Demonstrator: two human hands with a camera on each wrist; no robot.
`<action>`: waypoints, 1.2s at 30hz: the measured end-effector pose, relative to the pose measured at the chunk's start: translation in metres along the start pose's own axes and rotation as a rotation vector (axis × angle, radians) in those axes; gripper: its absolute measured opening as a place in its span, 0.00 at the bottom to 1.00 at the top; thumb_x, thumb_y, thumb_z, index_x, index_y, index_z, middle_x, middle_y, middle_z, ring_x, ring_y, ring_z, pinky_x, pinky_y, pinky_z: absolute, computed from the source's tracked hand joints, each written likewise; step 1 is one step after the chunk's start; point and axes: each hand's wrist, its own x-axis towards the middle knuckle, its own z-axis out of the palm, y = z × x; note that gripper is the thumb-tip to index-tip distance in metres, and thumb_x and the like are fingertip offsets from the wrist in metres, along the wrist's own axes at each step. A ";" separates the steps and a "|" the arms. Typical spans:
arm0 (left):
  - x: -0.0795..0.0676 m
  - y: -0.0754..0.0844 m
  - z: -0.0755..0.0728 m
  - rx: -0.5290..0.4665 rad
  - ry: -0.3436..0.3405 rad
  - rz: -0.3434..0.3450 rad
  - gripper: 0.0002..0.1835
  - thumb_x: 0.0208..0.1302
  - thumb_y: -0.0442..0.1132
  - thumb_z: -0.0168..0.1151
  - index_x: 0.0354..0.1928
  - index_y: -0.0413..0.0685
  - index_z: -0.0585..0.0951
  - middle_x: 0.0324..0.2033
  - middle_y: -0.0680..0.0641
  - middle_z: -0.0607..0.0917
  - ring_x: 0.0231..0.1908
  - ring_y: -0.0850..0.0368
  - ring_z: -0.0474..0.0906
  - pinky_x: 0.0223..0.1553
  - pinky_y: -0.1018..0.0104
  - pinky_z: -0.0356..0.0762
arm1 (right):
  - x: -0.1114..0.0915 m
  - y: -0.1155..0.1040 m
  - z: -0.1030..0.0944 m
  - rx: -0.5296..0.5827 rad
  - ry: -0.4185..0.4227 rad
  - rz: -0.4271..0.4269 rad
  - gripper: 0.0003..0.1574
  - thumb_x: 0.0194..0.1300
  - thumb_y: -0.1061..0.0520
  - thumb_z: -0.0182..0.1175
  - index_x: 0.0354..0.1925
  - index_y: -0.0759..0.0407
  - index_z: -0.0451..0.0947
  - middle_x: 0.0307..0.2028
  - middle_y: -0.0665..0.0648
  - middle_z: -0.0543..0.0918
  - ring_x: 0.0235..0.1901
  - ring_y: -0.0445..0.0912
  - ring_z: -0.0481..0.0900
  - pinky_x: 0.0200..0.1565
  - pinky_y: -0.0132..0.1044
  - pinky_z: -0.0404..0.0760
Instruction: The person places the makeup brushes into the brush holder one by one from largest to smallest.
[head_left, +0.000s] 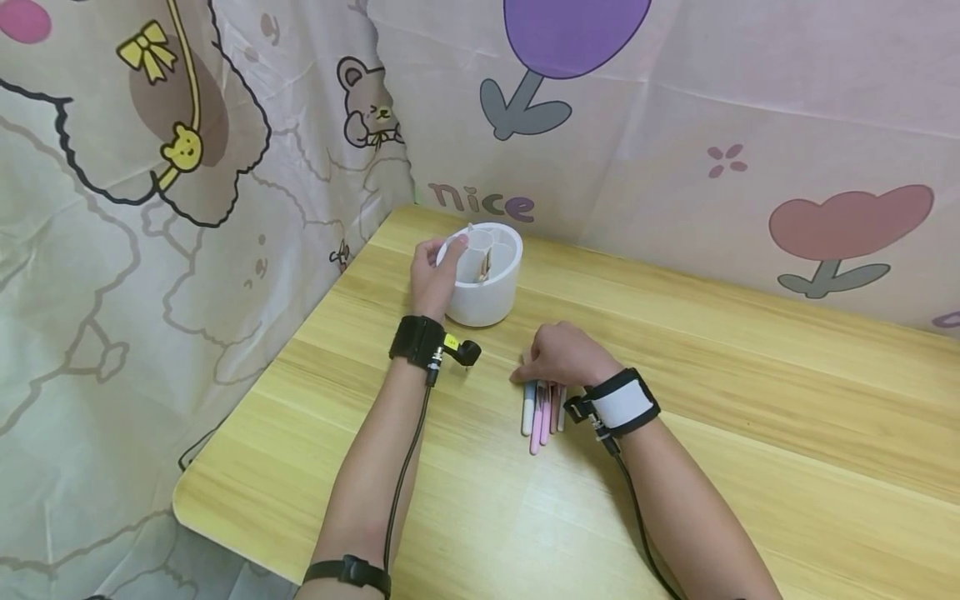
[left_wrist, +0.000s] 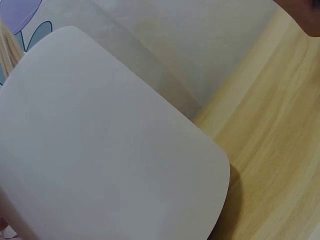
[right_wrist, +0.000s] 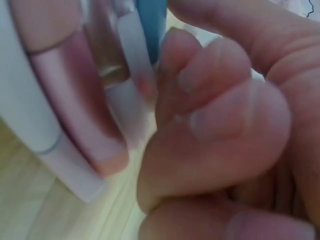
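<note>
My left hand (head_left: 435, 271) grips the left side of a round white divided organizer (head_left: 483, 304), its thumb over the rim. Close up in the left wrist view, the smooth white wall of the organizer (left_wrist: 110, 140) fills much of the picture. A few thin brownish sticks (head_left: 484, 265) stand inside one compartment. Over a row of slim pens (head_left: 538, 421) in pink, white and blue, my right hand (head_left: 570, 354) is bent down with curled fingers. Its fingertips (right_wrist: 220, 115) are right beside the pens (right_wrist: 75, 95) in the right wrist view; I cannot tell whether they pinch one.
The wooden table (head_left: 750, 375) has a rounded corner at the front left. Behind it hangs a printed cloth (head_left: 675, 192) with flowers, and another cloth (head_left: 247, 275) hangs along the left side. Black cables run along both forearms from wrist-worn cameras (head_left: 467, 353).
</note>
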 end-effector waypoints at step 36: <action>0.000 -0.004 0.001 0.092 -0.031 0.057 0.35 0.68 0.70 0.55 0.72 0.64 0.75 0.76 0.52 0.72 0.79 0.52 0.62 0.81 0.50 0.57 | 0.004 -0.006 0.008 0.075 0.041 0.048 0.21 0.58 0.47 0.74 0.17 0.57 0.82 0.12 0.49 0.76 0.13 0.41 0.73 0.16 0.27 0.70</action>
